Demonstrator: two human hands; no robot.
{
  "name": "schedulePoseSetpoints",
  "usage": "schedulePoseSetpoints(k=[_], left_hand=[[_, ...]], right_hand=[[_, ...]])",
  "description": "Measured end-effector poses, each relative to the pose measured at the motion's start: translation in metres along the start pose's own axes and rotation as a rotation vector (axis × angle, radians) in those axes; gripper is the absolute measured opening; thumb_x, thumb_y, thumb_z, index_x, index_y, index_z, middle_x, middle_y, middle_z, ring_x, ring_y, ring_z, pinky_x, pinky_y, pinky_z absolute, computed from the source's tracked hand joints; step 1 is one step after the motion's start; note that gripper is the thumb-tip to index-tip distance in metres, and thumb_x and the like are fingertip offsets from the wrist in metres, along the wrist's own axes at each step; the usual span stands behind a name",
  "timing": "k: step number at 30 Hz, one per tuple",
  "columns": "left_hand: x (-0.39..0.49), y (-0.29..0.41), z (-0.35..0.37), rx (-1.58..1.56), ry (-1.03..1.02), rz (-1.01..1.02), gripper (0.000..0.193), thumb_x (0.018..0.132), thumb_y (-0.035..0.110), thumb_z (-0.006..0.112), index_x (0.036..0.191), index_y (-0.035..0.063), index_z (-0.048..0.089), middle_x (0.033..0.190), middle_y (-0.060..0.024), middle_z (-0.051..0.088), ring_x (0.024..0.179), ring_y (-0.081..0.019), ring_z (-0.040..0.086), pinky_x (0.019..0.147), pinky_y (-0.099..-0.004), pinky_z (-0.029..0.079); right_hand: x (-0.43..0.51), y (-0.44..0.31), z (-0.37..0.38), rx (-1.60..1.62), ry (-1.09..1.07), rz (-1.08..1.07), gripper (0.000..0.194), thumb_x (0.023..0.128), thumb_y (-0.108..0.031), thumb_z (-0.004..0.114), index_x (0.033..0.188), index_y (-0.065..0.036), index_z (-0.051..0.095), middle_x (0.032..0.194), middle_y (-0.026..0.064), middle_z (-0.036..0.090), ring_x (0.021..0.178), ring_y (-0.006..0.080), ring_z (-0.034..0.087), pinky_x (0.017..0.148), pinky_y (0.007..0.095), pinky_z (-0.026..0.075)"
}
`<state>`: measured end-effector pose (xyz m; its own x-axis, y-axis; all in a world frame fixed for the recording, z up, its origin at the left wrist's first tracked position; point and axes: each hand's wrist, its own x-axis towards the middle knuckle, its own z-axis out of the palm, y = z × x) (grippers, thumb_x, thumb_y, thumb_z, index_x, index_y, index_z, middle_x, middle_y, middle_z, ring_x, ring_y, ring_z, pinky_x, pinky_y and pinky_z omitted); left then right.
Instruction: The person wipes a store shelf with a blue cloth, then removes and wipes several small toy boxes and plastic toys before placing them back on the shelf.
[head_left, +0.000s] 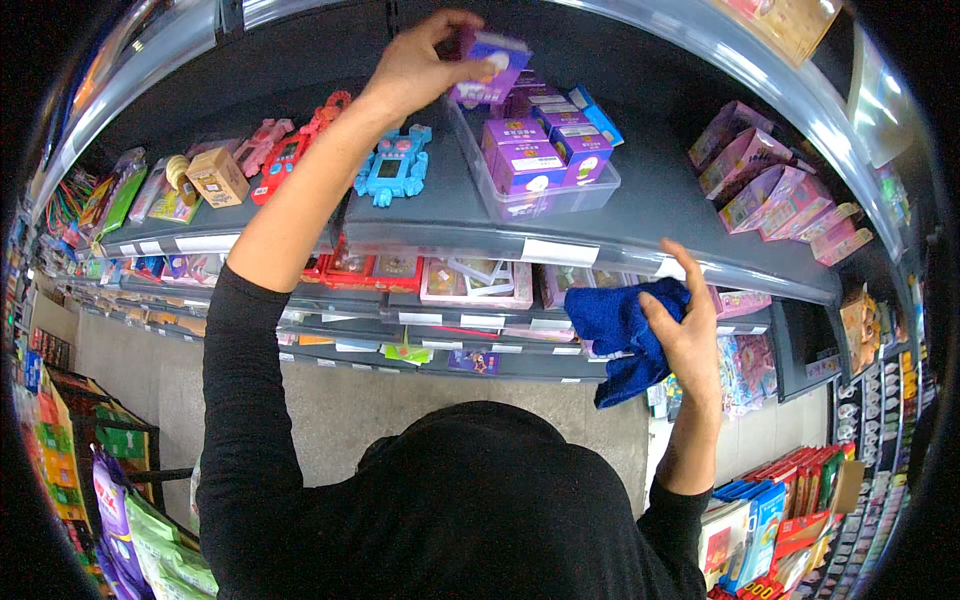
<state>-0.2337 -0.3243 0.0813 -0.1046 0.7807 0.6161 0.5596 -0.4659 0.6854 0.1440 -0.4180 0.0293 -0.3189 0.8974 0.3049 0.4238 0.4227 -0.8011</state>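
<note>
My left hand (427, 64) grips a small purple box (491, 71) above the back left of a clear plastic bin (547, 202). Several purple boxes (525, 157) sit in that bin, with a blue box (596, 115) leaning at its back right corner. Below the shelf's front edge, my right hand (682, 326) holds a dark blue cloth (634, 322) that hangs down. A blue bear-shaped handheld game toy (391, 166) lies on the shelf left of the bin, near my left forearm.
Red toys (281, 165) and a small cardboard box (217, 176) stand further left on the dark shelf (450, 232). Pink patterned boxes (780, 191) stand at the right. Lower shelves hold flat packages (476, 281). Bagged goods (750, 525) are at the lower right.
</note>
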Motion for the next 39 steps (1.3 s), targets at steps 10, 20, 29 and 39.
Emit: schedulePoseSetpoints(k=[10,20,29,39], left_hand=[[0.009,-0.027,0.026,0.434,-0.191,0.012,0.026,0.091,0.023,0.063,0.110,0.0045,0.058,0.095,-0.0112,0.068,0.087,-0.0197,0.065,0.077,-0.0334,0.051],[0.013,-0.036,0.030,0.490,-0.512,0.018,0.057,0.089,0.053,0.061,0.128,0.0119,0.058,0.100,-0.0148,0.067,0.089,-0.0235,0.064,0.076,-0.0352,0.049],[0.097,0.015,0.089,0.434,-0.649,0.303,0.052,0.086,0.042,0.068,0.124,0.0059,0.060,0.096,-0.0166,0.069,0.091,-0.0195,0.066,0.077,-0.0307,0.052],[0.140,-0.049,0.211,0.993,-1.081,0.087,0.118,0.050,0.028,0.088,0.150,0.0096,0.029,0.143,-0.0212,0.045,0.129,-0.0341,0.048,0.105,-0.0410,0.042]], right_hand=[[-0.030,0.047,0.007,0.125,0.019,0.173,0.055,0.081,-0.006,0.068,0.133,-0.007,0.050,0.127,0.0153,0.057,0.117,0.0234,0.053,0.103,0.0343,0.038],[-0.053,0.079,0.011,0.146,0.019,0.292,0.045,0.085,-0.010,0.066,0.128,-0.006,0.055,0.126,0.0129,0.056,0.117,0.0216,0.051,0.103,0.0322,0.036],[-0.054,0.102,0.020,0.193,0.056,0.356,0.040,0.086,-0.011,0.066,0.125,-0.005,0.057,0.121,0.0116,0.061,0.111,0.0194,0.054,0.099,0.0308,0.039],[-0.069,0.117,0.026,0.145,0.100,0.307,0.035,0.088,-0.016,0.066,0.121,-0.006,0.060,0.103,0.0073,0.063,0.091,0.0146,0.055,0.086,0.0286,0.044]])
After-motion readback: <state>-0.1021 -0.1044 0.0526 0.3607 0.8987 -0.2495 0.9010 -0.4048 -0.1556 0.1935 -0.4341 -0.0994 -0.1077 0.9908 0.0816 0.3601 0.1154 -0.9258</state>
